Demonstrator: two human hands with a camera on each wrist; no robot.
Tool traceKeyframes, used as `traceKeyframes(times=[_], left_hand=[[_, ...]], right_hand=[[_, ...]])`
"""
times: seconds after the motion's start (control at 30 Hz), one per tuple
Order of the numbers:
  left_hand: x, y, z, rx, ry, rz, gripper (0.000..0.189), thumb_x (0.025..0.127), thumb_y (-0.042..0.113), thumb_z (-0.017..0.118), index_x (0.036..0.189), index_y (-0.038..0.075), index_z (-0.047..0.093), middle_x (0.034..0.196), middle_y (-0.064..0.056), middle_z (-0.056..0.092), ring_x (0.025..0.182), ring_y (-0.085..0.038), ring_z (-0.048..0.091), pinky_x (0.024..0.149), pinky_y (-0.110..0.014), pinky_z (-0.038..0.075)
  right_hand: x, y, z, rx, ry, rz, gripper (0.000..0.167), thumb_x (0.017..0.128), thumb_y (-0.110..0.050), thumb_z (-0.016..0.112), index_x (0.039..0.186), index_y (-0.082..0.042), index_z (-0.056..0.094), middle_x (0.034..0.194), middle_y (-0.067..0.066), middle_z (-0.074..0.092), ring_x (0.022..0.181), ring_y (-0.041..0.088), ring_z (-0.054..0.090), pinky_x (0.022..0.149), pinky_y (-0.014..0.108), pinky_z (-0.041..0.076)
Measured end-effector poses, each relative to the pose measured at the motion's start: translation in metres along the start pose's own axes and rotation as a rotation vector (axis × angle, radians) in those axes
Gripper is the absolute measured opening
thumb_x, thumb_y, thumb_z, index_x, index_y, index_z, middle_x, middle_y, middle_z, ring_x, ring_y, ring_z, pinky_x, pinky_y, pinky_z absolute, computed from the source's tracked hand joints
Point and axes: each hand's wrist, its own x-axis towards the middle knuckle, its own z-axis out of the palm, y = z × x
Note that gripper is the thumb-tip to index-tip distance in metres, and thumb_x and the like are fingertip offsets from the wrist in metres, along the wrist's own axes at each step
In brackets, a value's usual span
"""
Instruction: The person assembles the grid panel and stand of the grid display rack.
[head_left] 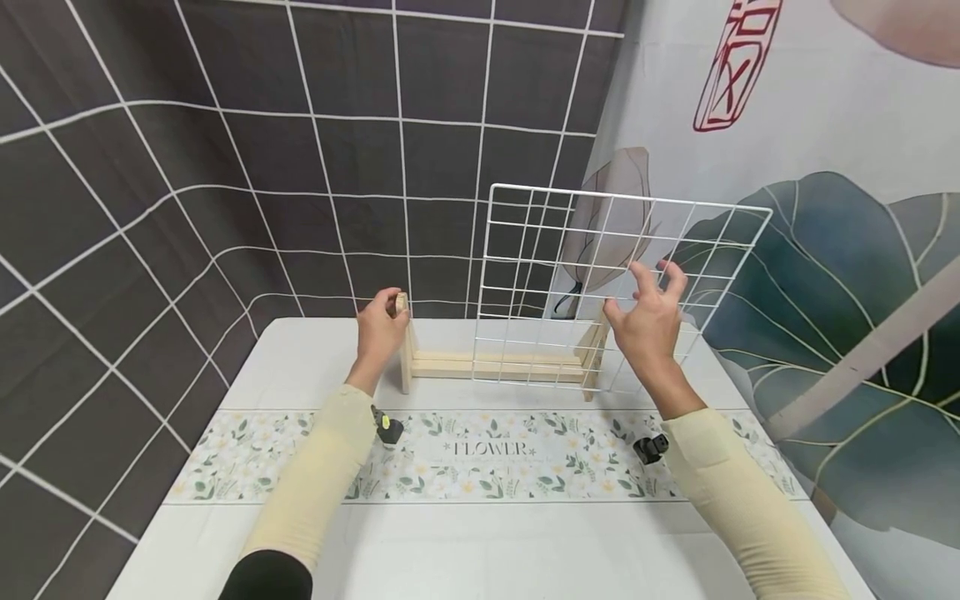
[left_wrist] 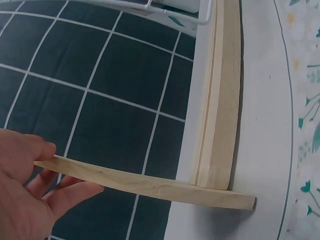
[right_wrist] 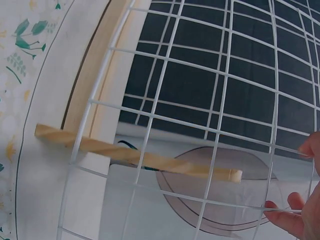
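Near the far table edge (head_left: pixel 322 322), a wooden stand (head_left: pixel 450 367) is pinched by the left hand (head_left: pixel 382 329) — white grid (right_wrist: pixel 218 131) by the half-spread right hand (head_left: pixel 649 327).

I am working in a cloth-draped corner; whether home or studio, I cannot tell. Dark fabric (head_left: pixel 442 158) with a white grid hangs ahead of me, pale fabric (head_left: pixel 810 283) printed with large leaves hangs at my right, and my table's (head_left: pixel 480 550) floral band (head_left: pixel 480 475) reads FLOWER.
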Motion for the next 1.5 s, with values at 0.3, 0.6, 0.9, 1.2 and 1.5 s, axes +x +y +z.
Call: traceKeyframes(times=[0.3,0.6,0.9,1.2,1.5], left_hand=[[-0.004,0.002,0.008,-0.001,-0.025,0.031,0.044,0.093,0.008,0.066,0.137,0.007,0.059,0.123,-0.019,0.07,0.108,-0.034,0.067,0.092,-0.046,0.057],[-0.01,0.005,0.014,-0.012,-0.047,0.039,0.045,0.091,0.008,0.068,0.135,0.006,0.059,0.12,-0.02,0.071,0.104,-0.033,0.066,0.092,-0.045,0.055],[-0.008,0.009,0.012,0.01,-0.175,0.061,0.046,0.09,0.006,0.066,0.134,0.006,0.053,0.12,-0.02,0.069,0.107,-0.034,0.068,0.095,-0.045,0.056],[0.0,0.002,0.006,0.007,-0.326,0.051,0.05,0.093,0.008,0.065,0.141,0.013,0.049,0.128,-0.019,0.064,0.111,-0.033,0.066,0.082,-0.036,0.062],[0.001,0.001,0.007,0.0,-0.323,0.08,0.05,0.093,0.007,0.066,0.14,0.012,0.05,0.125,-0.019,0.067,0.109,-0.03,0.066,0.083,-0.037,0.062]], right_hand=[[-0.001,-0.001,0.0,-0.005,-0.014,0.004,0.054,0.086,-0.011,0.076,0.138,-0.012,0.059,0.153,0.019,0.034,0.103,0.041,0.069,0.067,0.05,0.051],[-0.002,-0.002,0.002,-0.007,-0.016,-0.004,0.054,0.086,-0.011,0.075,0.137,-0.013,0.059,0.153,0.019,0.034,0.104,0.041,0.069,0.065,0.05,0.051],[-0.001,-0.003,0.004,-0.007,-0.014,-0.018,0.053,0.085,-0.013,0.075,0.136,-0.012,0.059,0.152,0.02,0.035,0.101,0.039,0.069,0.063,0.049,0.049],[0.004,-0.008,0.002,-0.01,-0.021,-0.007,0.055,0.086,-0.013,0.076,0.138,-0.013,0.058,0.153,0.019,0.034,0.103,0.039,0.069,0.062,0.047,0.048],[0.025,-0.027,-0.005,0.012,0.019,-0.055,0.055,0.085,-0.012,0.076,0.137,-0.013,0.059,0.15,0.02,0.036,0.1,0.037,0.069,0.064,0.052,0.045]])
